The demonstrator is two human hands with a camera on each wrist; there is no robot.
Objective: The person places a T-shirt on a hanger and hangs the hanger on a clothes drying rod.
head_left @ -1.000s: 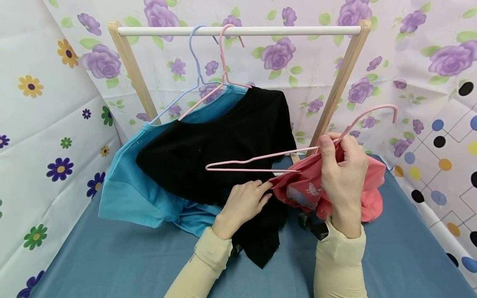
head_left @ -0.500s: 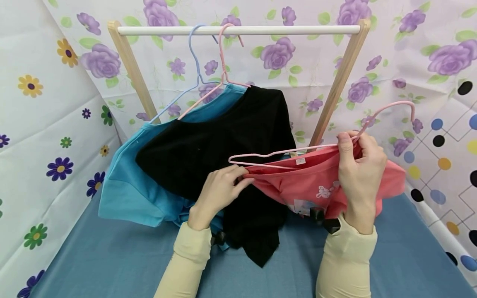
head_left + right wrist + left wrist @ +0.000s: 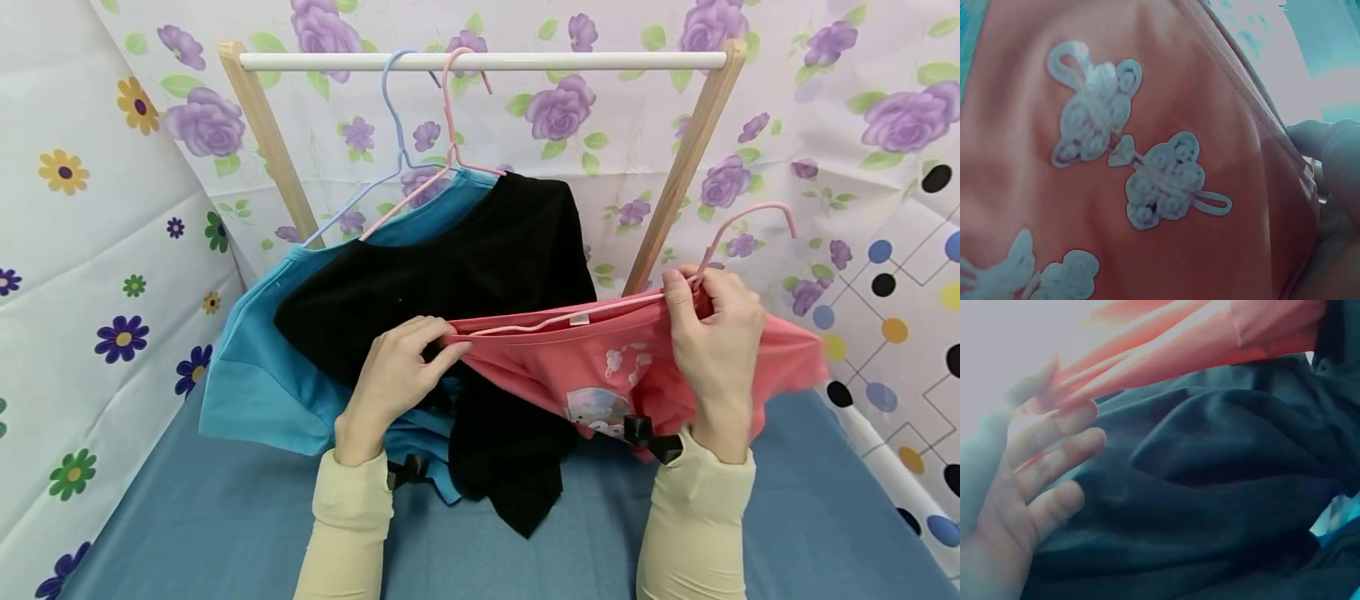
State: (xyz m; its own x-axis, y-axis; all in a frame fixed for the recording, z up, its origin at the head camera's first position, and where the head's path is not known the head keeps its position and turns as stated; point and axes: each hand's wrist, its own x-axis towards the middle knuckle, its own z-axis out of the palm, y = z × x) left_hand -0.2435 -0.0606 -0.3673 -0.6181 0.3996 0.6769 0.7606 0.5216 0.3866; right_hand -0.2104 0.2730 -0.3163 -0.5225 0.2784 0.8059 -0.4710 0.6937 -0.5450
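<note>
A coral-pink shirt (image 3: 540, 358) with a white print is stretched between the two hands, its neckline facing up. My left hand (image 3: 401, 367) pinches the left end of the neckline between thumb and fingers; in the left wrist view the other fingers of that hand (image 3: 1041, 475) are spread below the cloth. My right hand (image 3: 712, 342) grips a pink hanger (image 3: 765, 206) just under its hook, together with the shirt's collar. One hanger arm runs inside the neckline, its tip hidden near my left hand. Close up, the right wrist view shows the shirt's white printed figures (image 3: 1163, 178).
Behind stands a rack with wooden posts (image 3: 686, 167) and a white rail (image 3: 585, 61). From the rail hang a black shirt (image 3: 450, 292) on a pink hanger and a blue shirt (image 3: 255, 375) on a blue hanger. Blue cloth (image 3: 195, 517) covers the table.
My left hand has moved left, drawing the pink shirt's neckline out over the hanger's left end, which earlier stuck out uncovered. My right hand moved right, then slightly back left.
</note>
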